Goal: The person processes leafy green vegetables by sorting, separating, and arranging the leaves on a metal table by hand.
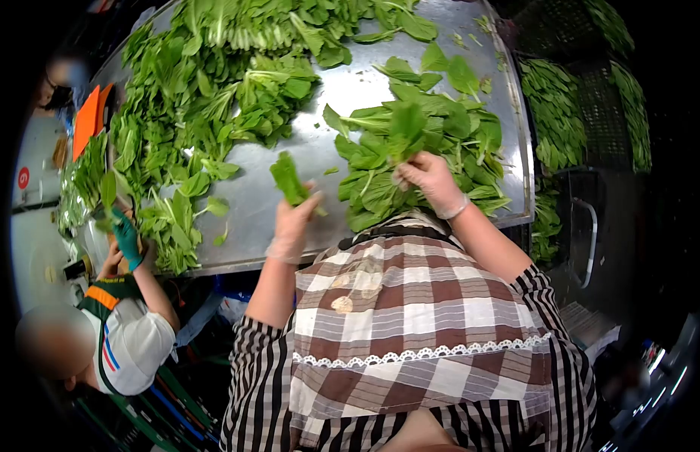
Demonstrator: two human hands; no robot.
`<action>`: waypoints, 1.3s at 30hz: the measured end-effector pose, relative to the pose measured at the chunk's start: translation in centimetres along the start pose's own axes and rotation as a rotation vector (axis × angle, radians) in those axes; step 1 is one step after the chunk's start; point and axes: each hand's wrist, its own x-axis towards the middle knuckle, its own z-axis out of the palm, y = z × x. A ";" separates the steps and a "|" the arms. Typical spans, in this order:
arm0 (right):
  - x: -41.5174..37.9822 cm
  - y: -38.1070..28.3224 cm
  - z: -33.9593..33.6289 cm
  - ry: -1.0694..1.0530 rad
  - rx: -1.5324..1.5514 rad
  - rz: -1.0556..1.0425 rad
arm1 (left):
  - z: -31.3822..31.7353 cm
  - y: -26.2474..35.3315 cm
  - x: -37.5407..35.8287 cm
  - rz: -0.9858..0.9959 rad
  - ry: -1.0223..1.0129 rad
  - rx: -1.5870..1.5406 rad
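Observation:
My left hand (296, 220), in a clear thin glove, is closed around a bright green leaf (287, 178) that sticks up from the fingers, above the metal table near its front edge. To the right, my right hand (433, 183), gloved the same way, pinches the stem end of a leafy green (407, 129); the leaf looks slightly blurred. Beneath and around that hand spreads a loose pile of leafy greens (470, 128). A larger heap of leafy greens (177, 113) covers the left and back of the table.
The metal table (271, 169) has a raised rim on the right. Beyond it stand dark crates (600, 105) filled with greens. At the left, a co-worker (135, 339) with a green glove (126, 239) handles leaves near an orange panel (88, 124).

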 end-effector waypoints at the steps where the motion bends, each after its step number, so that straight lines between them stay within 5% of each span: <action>1: -0.9 -0.7 -1.3 0.084 -0.023 0.007 | -1.4 -0.2 -0.2 -0.025 0.020 0.062; 7: -8.6 1.5 -14.0 0.918 -0.216 -0.202 | -8.8 -3.7 -0.8 -0.018 0.127 0.393; 8: -10.1 1.9 -16.5 1.074 -0.121 -0.198 | -8.9 -2.7 -1.5 0.035 0.255 0.721; 11: -16.3 6.2 -28.1 1.225 0.346 -0.141 | -9.1 -0.8 -1.3 0.388 0.485 0.956; 14: -17.4 5.7 -27.6 1.386 0.178 -0.014 | -8.1 3.9 0.8 0.580 0.447 1.005; 16: -15.6 6.0 -25.2 1.167 -0.017 -0.095 | -8.1 6.8 3.9 0.731 0.463 1.274; 18: -12.6 4.7 -20.3 1.079 -0.242 -0.117 | -7.0 10.5 6.2 0.654 0.418 1.506; 24: -6.1 1.3 -8.3 0.635 -0.384 -0.312 | -4.6 16.3 13.7 0.951 0.237 2.324; 27: -4.0 0.5 -4.8 0.431 -0.441 -0.305 | -1.8 20.5 13.6 0.667 -0.231 2.187; 33: -0.4 -0.3 0.1 0.104 -0.580 -0.284 | -4.8 22.1 21.3 0.800 -0.159 1.722; 39: 0.5 -1.6 3.0 -0.018 -0.655 -0.290 | -6.3 23.3 20.6 0.479 -0.203 1.372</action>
